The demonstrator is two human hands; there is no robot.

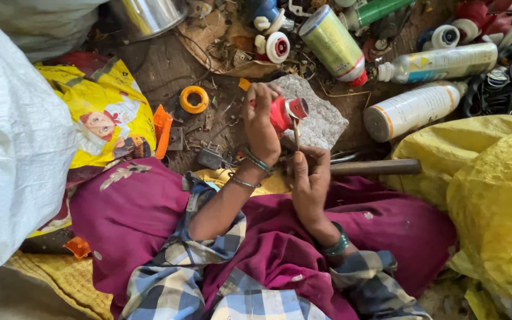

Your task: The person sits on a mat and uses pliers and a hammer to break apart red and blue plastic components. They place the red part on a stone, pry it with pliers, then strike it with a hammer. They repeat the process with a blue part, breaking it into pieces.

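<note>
White woven sack (13, 136) at far left, yellow printed bag (105, 104) beside it. At centre, a red plastic spray cap (281, 114) is gripped in the closed left hand (261, 127) over a grey stone (318, 115). A thin rod (296, 133) is pinched in the right hand (310, 181), tip at the cap. Apparently mid-dismantling; steady prying w/ the rod judged needed next. Aerosol cans (413, 109) lie at right.
</note>
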